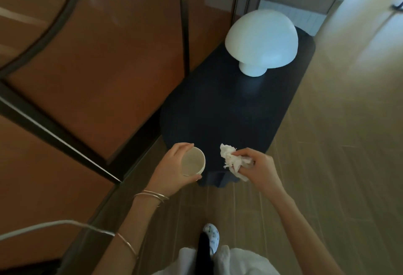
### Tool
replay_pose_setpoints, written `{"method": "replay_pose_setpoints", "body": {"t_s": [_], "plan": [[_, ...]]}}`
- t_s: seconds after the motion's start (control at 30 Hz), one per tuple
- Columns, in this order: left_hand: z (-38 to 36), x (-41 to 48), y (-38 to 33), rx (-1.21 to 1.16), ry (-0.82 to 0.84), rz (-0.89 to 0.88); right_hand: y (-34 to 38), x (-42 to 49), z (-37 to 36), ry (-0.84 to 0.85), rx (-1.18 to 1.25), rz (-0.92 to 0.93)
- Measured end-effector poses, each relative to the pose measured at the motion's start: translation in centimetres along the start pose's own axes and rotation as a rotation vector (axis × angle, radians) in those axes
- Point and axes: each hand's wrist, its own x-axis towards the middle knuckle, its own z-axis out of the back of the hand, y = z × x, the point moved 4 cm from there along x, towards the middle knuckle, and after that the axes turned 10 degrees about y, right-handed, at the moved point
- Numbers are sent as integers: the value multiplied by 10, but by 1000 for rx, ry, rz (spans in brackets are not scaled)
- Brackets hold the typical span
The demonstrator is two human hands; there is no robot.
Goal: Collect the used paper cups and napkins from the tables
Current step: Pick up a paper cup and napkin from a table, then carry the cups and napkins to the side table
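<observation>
The paper cup is upright, its pale interior visible down to the bottom. The left hand curls around its wall at the near end of the dark tabletop. The right hand, apart from the left, clamps a crumpled napkin just beside the cup. A white mushroom-shaped lamp stands at the far end.

- The cup looks like matt paper, cream inside.
- The napkin is thin white paper, crumpled and rough.
- The table has a dark, matt top.
- The lamp on its far end is smooth and white, perhaps plastic or glass.
- The floor looks like wood planks with a light sheen.
- The bracelets are thin shiny metal.
</observation>
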Motion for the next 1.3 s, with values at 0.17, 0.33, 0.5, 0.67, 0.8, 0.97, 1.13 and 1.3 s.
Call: {"method": "replay_pose_setpoints", "body": {"t_s": [0.17, 0.33, 0.5, 0.67, 0.8, 0.97, 1.13, 1.3], "plan": [[2, 71, 27, -3, 13, 11, -6, 75, 5, 34, 19, -52], [3, 138, 60, -35, 34, 18, -24, 139, -2, 44, 18, -127], [-1, 195, 92, -32, 121, 40, -43, 194, -10, 4, 43, -200], [-8, 238, 128, -10, 180, 78, -64, 251, -27, 20, 79, -239], [-20, 261, 161, -46, 196, 117, -90, 288, -43, 35, 83, -283], [-45, 282, 190, -69, 191, 159, -130, 321, -66, 65, 51, -328], [-65, 294, 199, -116, 188, 164, -156, 342, -81, 88, -55, -311], [-67, 302, 202, -98, 180, 144, -164, 350, -86, 125, -83, -299]]}}
